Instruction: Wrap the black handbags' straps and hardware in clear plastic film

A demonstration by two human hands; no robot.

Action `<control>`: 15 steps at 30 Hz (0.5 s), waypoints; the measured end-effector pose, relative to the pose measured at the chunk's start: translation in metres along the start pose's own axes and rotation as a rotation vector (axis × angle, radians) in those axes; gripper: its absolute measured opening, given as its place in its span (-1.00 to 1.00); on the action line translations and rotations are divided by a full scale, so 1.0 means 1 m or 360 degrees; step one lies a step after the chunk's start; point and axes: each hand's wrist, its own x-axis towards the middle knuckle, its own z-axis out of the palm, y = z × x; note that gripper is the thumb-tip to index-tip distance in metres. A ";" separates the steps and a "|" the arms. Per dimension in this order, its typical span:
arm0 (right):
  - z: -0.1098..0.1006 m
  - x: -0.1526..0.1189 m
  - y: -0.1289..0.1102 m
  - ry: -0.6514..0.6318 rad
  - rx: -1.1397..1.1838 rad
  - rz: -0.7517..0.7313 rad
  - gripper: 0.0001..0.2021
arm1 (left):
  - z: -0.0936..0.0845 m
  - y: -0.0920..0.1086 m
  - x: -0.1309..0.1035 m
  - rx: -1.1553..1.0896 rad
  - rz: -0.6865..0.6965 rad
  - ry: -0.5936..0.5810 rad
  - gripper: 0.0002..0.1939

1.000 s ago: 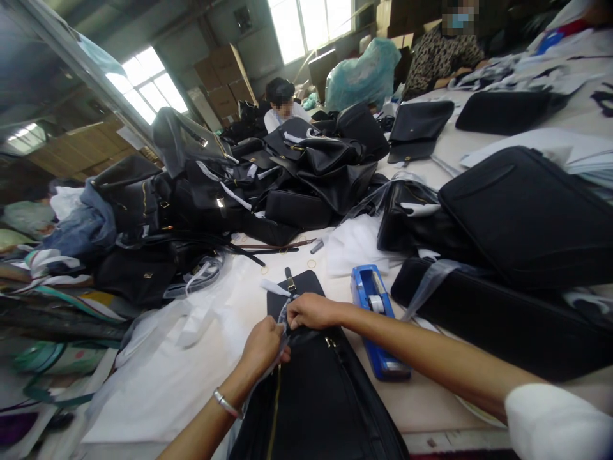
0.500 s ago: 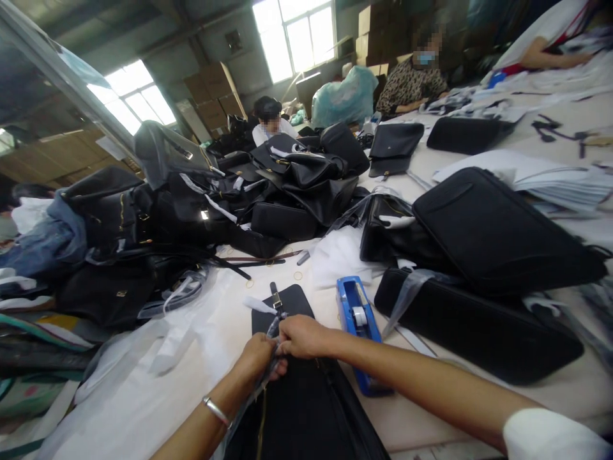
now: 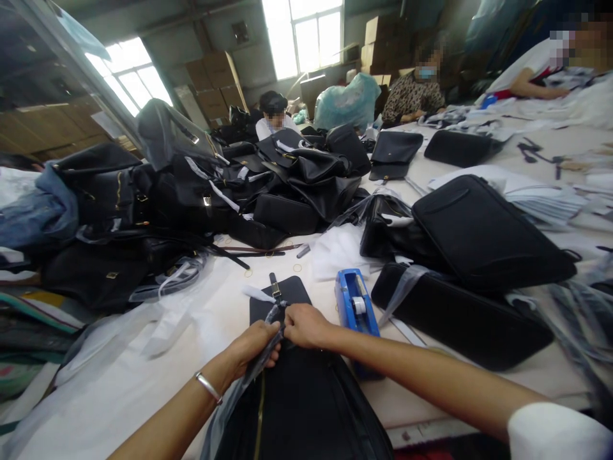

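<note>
A black bag [image 3: 306, 402] lies lengthwise before me, its flap pointing away, with a brass zipper along its left side. A strap wrapped in clear plastic [image 3: 272, 314] runs down over it from a small buckle [image 3: 275, 291]. My left hand [image 3: 258, 345] is closed around that wrapped strap, thumb on top. Just right of it, my right hand [image 3: 306, 326] is closed in a pinch at the strap near the buckle; its fingertips are partly hidden. A strip of white tissue [image 3: 258, 294] sticks out left of the buckle.
A blue tape dispenser [image 3: 357, 303] stands right of the bag. Black bags [image 3: 483, 236] are stacked at the right, and a large heap of black bags [image 3: 306, 185] fills the back and left. White wrapping sheets [image 3: 158, 338] spread at left. Several people sit around the table.
My hands have moved slightly apart along the strap, the left one drawing down and left. The view has shifted a little.
</note>
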 end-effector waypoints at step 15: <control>-0.001 -0.019 -0.019 0.0145 -0.0106 -0.0078 -0.81 | 0.002 -0.008 0.001 0.0045 0.0092 0.0037 -0.67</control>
